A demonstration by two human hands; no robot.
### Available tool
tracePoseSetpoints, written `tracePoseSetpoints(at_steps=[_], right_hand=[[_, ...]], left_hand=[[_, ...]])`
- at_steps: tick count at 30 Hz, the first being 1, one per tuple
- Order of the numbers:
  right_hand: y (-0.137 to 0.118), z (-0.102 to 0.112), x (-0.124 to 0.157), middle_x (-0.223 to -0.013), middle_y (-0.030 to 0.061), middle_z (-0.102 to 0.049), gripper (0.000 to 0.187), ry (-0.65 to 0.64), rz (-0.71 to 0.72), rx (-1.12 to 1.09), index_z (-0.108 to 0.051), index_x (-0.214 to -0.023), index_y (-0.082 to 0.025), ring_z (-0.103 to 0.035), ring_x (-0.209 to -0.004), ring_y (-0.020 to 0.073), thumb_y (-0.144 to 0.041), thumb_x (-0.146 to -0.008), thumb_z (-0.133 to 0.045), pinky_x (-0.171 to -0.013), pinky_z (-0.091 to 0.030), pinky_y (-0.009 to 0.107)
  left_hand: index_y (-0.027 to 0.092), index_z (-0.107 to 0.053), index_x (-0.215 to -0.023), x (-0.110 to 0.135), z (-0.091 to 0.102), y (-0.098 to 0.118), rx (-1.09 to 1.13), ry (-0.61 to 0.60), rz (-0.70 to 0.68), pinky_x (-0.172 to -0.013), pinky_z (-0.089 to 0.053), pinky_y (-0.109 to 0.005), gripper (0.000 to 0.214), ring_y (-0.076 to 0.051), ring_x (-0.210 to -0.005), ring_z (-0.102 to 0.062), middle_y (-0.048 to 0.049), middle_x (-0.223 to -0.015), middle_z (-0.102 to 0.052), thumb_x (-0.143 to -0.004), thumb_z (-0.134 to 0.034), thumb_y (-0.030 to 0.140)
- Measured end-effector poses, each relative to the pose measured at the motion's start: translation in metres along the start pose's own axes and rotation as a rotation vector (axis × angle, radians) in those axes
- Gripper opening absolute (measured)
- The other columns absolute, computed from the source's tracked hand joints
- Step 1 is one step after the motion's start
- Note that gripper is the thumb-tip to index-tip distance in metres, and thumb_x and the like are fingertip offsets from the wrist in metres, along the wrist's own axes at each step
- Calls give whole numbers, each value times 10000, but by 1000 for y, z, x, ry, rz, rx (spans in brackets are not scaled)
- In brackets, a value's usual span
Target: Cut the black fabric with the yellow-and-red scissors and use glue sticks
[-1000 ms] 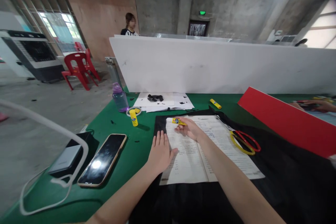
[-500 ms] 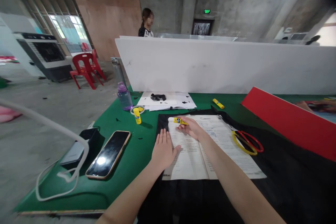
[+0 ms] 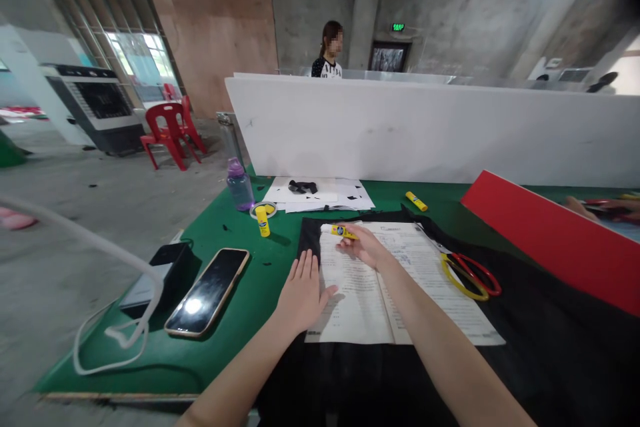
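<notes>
Beyond the grip, a co-worker (image 3: 327, 68) has moved rightward behind the white board (image 3: 430, 127). The right hand (image 3: 364, 246) grips a glue stick (image 3: 341, 231) — white end at the printed pages (image 3: 353, 310), far-left corner; nearer, the left hand (image 3: 301, 295) lies flat — scissors (image 3: 465, 272) rest to the grip's right.

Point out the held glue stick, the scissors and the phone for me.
Held glue stick (image 3: 341, 231): head view, on the label of its barrel.
Scissors (image 3: 445, 253): head view, where blades and handles meet.
Phone (image 3: 208, 292): head view, mid-screen.
</notes>
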State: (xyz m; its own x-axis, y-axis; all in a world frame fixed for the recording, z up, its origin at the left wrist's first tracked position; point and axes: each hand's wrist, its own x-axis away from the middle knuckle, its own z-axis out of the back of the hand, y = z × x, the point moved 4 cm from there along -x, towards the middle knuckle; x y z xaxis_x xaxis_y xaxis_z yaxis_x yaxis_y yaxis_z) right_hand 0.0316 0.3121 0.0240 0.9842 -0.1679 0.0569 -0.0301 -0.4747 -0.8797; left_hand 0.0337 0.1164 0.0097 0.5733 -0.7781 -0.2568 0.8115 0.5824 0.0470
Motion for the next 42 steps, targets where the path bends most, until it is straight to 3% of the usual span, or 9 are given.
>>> tracePoseSetpoints(at_steps=[7,12,15,18,22,28,33,42], right_hand=[[0,-2,4,-553,-30,-478,320,18,12,15,-655,-1036,-154,-517,-588,112,-348,-782,-661,-809,-496,347],[-1,0,2,-544,-36,-458,311,52,21,-10,-650,-1028,-162,-513,-577,117,-362,-789,-641,-765,-500,328],[-2,5,-1,-527,-45,-445,248,135,31,-44,-640,-953,-185,-499,-544,114,-371,-789,-633,-745,-504,319],[-1,8,-3,-517,-45,-445,208,182,25,-62,-621,-889,-197,-491,-527,116,-375,-783,-636,-744,-509,319],[0,8,-6,-515,-43,-444,225,160,17,-58,-621,-928,-194,-498,-532,119,-366,-783,-632,-720,-508,306],[1,15,-13,-496,-57,-424,201,162,2,-168,-556,-814,-213,-499,-536,119,-401,-783,-621,-723,-493,294],[1,19,-15,-507,-56,-410,225,206,-7,-220,-517,-736,-210,-476,-523,107,-410,-794,-601,-739,-488,286],[-6,14,-10,-504,-61,-389,131,249,54,-268,-565,-804,-216,-434,-497,99,-343,-805,-595,-702,-496,272]], left_hand=[[-6,-382,-1378,7,-4,-2,4,-25,-5,-1122,-248,-464,838,-320,-1382,-238,-224,-1471,-301,-890,-214,654],[24,-456,-1335,-4,8,-7,37,-67,9,-1079,-318,-467,771,-319,-1348,-328,-211,-1428,-397,-912,-207,619],[79,-508,-1292,-20,23,-17,59,41,27,-1056,-352,-437,647,-280,-1314,-388,-172,-1381,-477,-953,-190,529],[38,-478,-1303,-45,27,-28,30,149,54,-1075,-326,-435,634,-291,-1354,-317,-201,-1414,-424,-956,-219,501],[-59,-408,-1327,-83,8,-35,-6,140,115,-1078,-304,-462,694,-335,-1369,-271,-273,-1415,-381,-944,-240,495],[-85,-387,-1336,-123,-29,-36,-20,98,123,-1063,-304,-461,714,-344,-1369,-266,-294,-1410,-369,-936,-248,490],[-49,-411,-1341,-122,-42,-38,-24,78,112,-1084,-276,-452,729,-324,-1357,-306,-269,-1419,-372,-930,-248,530],[-60,-343,-1382,-120,-42,-39,-33,30,129,-1106,-236,-433,901,-324,-1379,-254,-253,-1457,-314,-886,-142,665]])
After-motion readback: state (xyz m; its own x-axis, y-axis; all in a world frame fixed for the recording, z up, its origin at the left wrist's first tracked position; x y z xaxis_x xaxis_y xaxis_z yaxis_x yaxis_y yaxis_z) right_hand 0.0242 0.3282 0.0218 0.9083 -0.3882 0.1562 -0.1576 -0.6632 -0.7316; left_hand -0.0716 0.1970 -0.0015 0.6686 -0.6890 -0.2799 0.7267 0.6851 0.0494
